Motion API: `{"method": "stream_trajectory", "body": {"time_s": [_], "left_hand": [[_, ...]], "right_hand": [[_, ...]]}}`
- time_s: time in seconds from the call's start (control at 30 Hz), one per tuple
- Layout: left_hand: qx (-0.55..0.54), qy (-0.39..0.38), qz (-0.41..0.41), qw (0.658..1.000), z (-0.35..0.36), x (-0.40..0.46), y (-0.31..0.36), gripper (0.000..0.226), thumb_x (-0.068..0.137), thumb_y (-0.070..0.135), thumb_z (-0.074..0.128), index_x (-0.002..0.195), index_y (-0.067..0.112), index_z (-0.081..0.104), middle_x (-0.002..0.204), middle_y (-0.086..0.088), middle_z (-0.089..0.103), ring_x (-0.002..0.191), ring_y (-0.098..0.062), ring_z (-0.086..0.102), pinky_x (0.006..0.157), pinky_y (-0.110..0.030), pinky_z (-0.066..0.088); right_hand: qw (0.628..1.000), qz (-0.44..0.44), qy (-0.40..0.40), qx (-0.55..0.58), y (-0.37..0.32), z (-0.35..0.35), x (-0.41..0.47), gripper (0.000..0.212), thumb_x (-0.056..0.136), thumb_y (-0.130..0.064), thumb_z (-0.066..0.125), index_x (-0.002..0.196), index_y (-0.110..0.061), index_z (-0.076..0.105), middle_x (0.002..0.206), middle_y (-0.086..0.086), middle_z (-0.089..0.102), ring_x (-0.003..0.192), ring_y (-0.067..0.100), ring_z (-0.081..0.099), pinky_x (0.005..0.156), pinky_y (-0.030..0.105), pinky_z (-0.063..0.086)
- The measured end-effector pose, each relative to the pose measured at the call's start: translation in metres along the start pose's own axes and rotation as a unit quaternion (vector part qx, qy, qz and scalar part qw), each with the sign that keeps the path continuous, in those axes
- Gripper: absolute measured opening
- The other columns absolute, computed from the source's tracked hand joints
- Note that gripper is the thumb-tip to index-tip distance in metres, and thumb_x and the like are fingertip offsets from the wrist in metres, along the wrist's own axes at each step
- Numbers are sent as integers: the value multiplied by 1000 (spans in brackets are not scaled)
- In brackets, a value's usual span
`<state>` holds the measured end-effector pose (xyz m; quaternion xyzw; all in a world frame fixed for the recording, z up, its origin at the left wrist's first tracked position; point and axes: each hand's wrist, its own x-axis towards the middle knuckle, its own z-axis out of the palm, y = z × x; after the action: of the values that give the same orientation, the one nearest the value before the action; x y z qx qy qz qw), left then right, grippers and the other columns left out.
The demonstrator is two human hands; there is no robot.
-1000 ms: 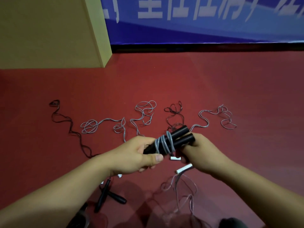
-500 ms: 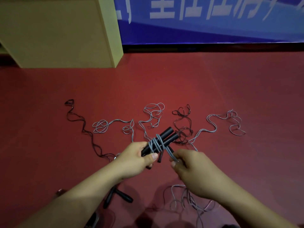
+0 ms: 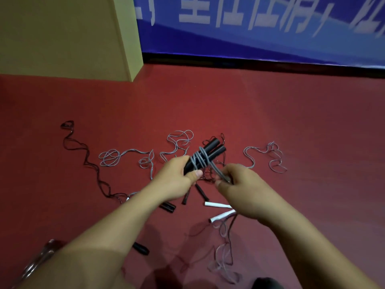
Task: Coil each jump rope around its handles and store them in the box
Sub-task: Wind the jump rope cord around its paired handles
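Note:
My left hand (image 3: 175, 180) grips the lower end of two black handles (image 3: 212, 152) held side by side, pointing up and to the right. Several turns of grey rope (image 3: 199, 160) circle them near the middle. My right hand (image 3: 239, 184) pinches the doubled grey rope just right of the handles, pulling it taut. More of this rope hangs down and lies in loose loops (image 3: 224, 261) on the red floor. A tan box (image 3: 66, 36) stands at the back left.
Other jump ropes lie uncoiled on the floor: grey ones (image 3: 116, 158) (image 3: 268, 157), a dark one (image 3: 83, 155). Two white handles (image 3: 218, 205) and black handles (image 3: 167, 207) (image 3: 141, 248) lie under my arms. A blue banner (image 3: 260, 28) lines the back wall.
The right hand let go of the handles' end and now pulls the rope to the lower right. The handles rose slightly as the camera tilted.

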<state>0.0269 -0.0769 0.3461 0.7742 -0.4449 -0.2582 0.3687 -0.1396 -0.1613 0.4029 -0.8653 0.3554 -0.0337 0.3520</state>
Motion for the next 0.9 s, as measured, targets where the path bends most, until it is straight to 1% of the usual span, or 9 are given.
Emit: {"method": "stream_trajectory", "body": {"time_s": [0.1,0.17,0.23,0.37,0.5,0.67,0.8,0.83,0.9], "left_hand": [[39,26,-16,999,5,-5,12,28,78,47,55,92,24,59,82,1,69,81,-26,66,79,-46,54],[85,35,-23,996,7,-3,15,28,84,47,57,103,27,59,94,3,68,91,-23,64,85,-42,53],[116,36,-46,992,7,-1,16,25,90,43,59,106,24,58,98,3,66,94,-23,63,84,-36,51],[179,11,-61,982,5,-7,19,17,92,41,60,93,26,52,82,5,56,83,-22,57,69,-29,39],[187,-9,-78,979,5,-24,19,27,93,39,60,74,28,43,72,10,50,66,-12,49,56,-26,33],[189,-86,-63,976,-5,-60,16,20,91,35,62,87,18,52,75,4,55,72,-19,53,68,-33,45],[168,-173,-19,970,-8,-84,7,22,88,39,63,99,20,58,83,5,62,78,-17,59,76,-32,49],[141,-178,-6,974,-10,-87,6,25,86,41,62,101,21,59,86,5,65,80,-16,61,79,-34,50],[92,-176,21,980,-16,-90,9,23,84,40,62,97,21,60,77,11,61,71,-10,57,71,-34,48]], "right_hand": [[1000,-1,-26,-5,0,-8,4,15,92,-23,51,85,-12,58,79,7,64,73,24,58,64,33,46],[999,-23,-30,-35,4,-14,10,17,93,-23,50,89,-10,59,85,10,65,81,29,59,68,35,45],[998,-58,-25,2,15,-15,15,16,94,-25,52,88,-13,61,77,6,62,73,26,56,66,37,44],[986,-107,-86,96,41,-11,22,8,94,-22,56,94,-22,64,64,-7,51,59,11,46,60,33,41],[976,-189,-47,97,40,-11,38,14,96,-24,56,84,-25,63,64,-6,54,60,9,47,61,32,42],[955,-292,-43,-27,23,-5,37,13,90,-30,65,78,-27,63,67,-9,63,65,3,55,62,23,43],[960,-275,-32,-37,17,-11,31,18,74,-36,82,76,-23,71,67,-5,69,64,5,60,60,22,45],[964,-263,-38,-9,19,-12,29,17,74,-34,82,75,-22,71,66,-6,69,61,3,60,60,20,45],[968,-232,-60,79,24,-14,27,15,77,-28,81,75,-19,71,65,-6,67,61,4,57,63,23,46]]}}
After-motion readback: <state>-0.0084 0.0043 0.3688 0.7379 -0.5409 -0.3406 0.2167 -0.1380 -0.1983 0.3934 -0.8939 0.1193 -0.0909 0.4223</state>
